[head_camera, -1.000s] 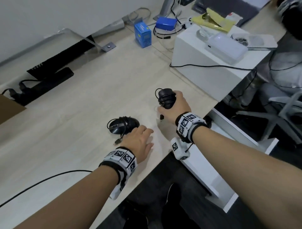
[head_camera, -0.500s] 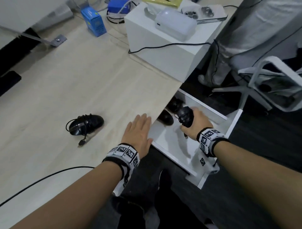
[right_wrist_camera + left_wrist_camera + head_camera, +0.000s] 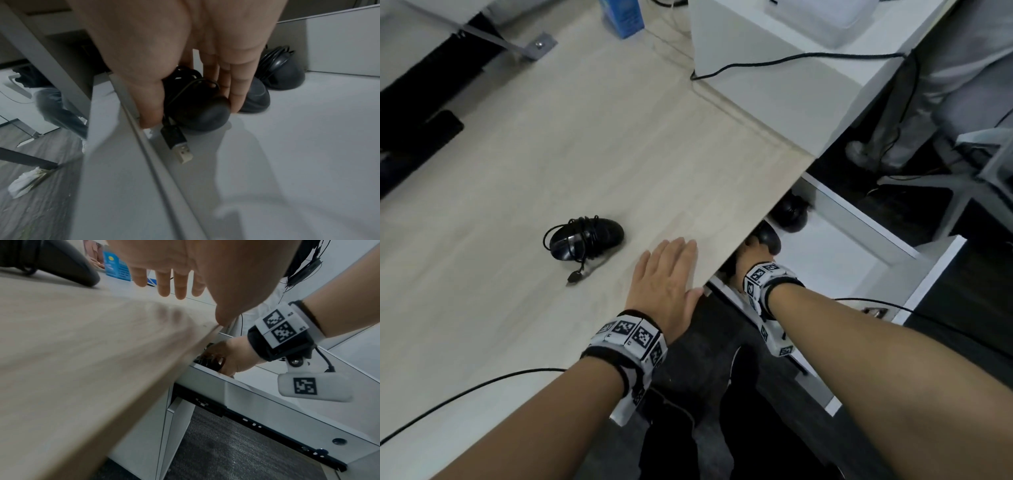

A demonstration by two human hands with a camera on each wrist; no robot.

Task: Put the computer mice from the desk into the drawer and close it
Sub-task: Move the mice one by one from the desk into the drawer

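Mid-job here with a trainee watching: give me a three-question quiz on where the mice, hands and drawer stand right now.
1. True or false: the drawer is shut.
2. How many mice lie on the desk top?
3. The right hand is: A) flat on the desk; B) gripping a cable-wrapped mouse inside the drawer; C) pulling the drawer front.

Key
1. False: it stands open.
2. One, the desk mouse, cable wound round it, beside the left hand, which rests flat at the desk edge without touching it.
3. B. Two other mice already lie in the drawer behind it.
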